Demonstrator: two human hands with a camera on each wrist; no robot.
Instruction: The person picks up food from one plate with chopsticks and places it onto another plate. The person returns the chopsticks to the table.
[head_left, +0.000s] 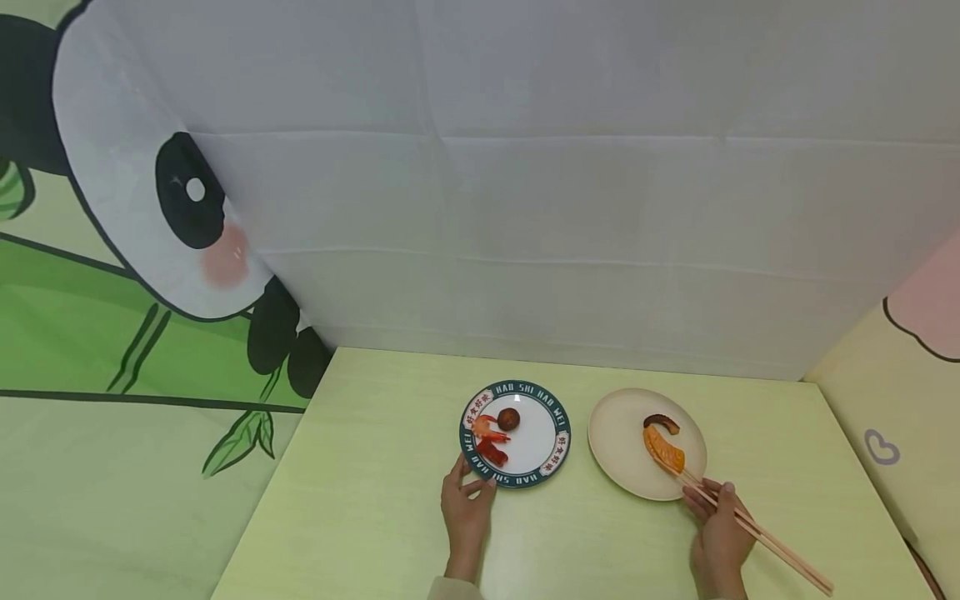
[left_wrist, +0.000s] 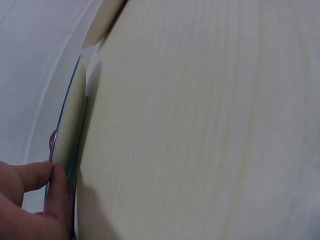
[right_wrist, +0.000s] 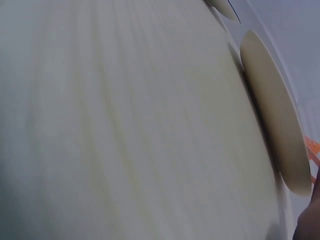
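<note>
My left hand (head_left: 468,504) pinches the near left rim of a white plate (head_left: 534,437) with a dark green lettered border; thumb and finger meet at the edge in the left wrist view. On that plate lie a brown ball (head_left: 508,418), an orange-and-red shrimp-like piece (head_left: 487,429) and a dark red piece (head_left: 492,452). A pair of wooden chopsticks (head_left: 783,547) is gripped by my right hand (head_left: 722,525), close to the rim of the cream plate (head_left: 618,446). Their tips are at an orange striped food piece (head_left: 664,450) there. Behind it sits a brown curved piece (head_left: 662,422).
Both plates stand side by side on a pale yellow table (head_left: 375,492). A white cloth wall (head_left: 525,208) rises behind the table's back edge. Panels with a panda drawing (head_left: 172,200) and a heart (head_left: 881,447) flank it left and right.
</note>
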